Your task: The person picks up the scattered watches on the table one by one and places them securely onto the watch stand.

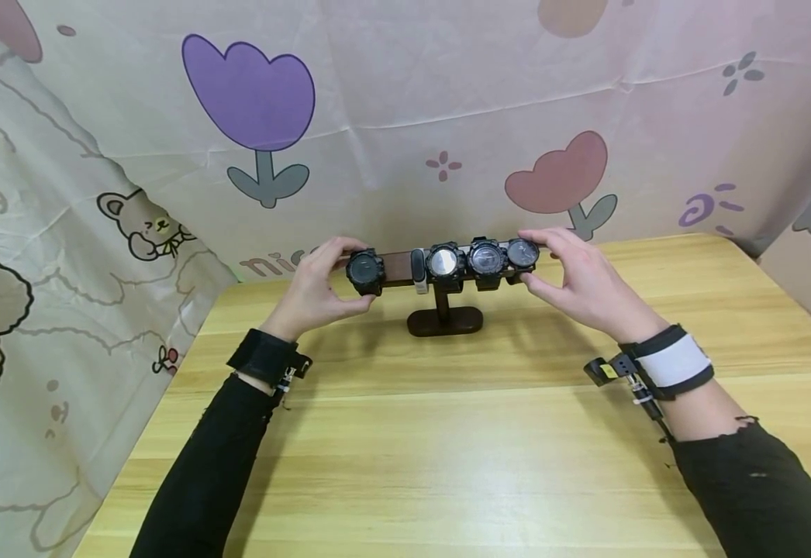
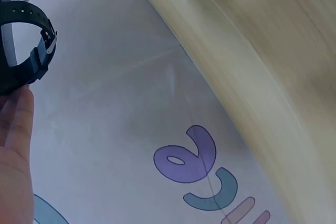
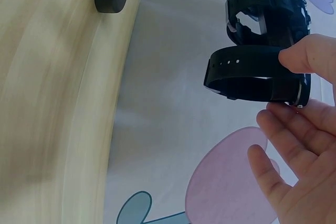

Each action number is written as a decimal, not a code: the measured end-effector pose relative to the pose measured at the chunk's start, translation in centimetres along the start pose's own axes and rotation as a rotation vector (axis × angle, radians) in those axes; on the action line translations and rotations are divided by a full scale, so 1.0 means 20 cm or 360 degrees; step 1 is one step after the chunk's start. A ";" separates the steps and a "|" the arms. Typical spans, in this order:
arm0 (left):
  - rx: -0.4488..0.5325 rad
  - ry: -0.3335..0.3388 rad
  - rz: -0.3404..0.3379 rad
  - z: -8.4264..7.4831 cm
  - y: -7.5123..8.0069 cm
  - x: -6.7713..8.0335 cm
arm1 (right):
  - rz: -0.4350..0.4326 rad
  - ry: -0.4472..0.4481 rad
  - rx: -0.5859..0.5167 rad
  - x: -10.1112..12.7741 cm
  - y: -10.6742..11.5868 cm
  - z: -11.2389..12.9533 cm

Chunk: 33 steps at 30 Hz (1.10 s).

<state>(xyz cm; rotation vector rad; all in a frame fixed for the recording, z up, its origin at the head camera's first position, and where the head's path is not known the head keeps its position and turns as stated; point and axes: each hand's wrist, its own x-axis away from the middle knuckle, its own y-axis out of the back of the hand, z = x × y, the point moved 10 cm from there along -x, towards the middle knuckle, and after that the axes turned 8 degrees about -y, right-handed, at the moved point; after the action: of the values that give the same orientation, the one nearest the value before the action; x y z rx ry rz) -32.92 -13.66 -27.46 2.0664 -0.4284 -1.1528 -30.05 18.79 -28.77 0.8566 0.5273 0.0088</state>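
A dark T-shaped stand (image 1: 445, 320) sits at the far middle of the wooden table (image 1: 447, 449), with several watches strapped round its crossbar. My left hand (image 1: 346, 277) grips the leftmost black watch (image 1: 365, 271), thumb under it and fingers over the top. Its buckled strap (image 2: 29, 51) shows in the left wrist view above my palm (image 2: 13, 161). At the other end my right hand (image 1: 543, 262) pinches the rightmost watch (image 1: 522, 253). In the right wrist view my thumb (image 3: 310, 53) presses on that black strap (image 3: 252, 72) and my fingers (image 3: 294, 150) lie under it.
Between the two end watches hang a narrow white band (image 1: 417, 270) and two more round dark watches (image 1: 445, 263) (image 1: 487, 258). A cartoon-printed cloth (image 1: 405, 116) walls the table at the back and sides, close behind the stand. Bare tabletop lies in front.
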 end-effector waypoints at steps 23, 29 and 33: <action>-0.0046 -0.0078 0.0055 -0.04 -0.09 -0.06 | -0.0007 0.0009 0.0001 0.00 -0.01 0.00; -0.0045 -0.0111 0.0057 -0.05 -0.11 -0.07 | -0.0006 0.0001 0.0002 0.00 0.00 0.00; -0.0029 -0.0112 0.0060 -0.05 -0.12 -0.08 | -0.0004 -0.0006 -0.0001 0.00 0.00 0.00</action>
<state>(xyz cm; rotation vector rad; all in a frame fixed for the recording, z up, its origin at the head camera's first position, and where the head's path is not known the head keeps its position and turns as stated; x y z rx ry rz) -33.08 -10.68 -27.82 1.9986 -0.4866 -1.2056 -30.11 18.77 -28.79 0.8550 0.5249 0.0052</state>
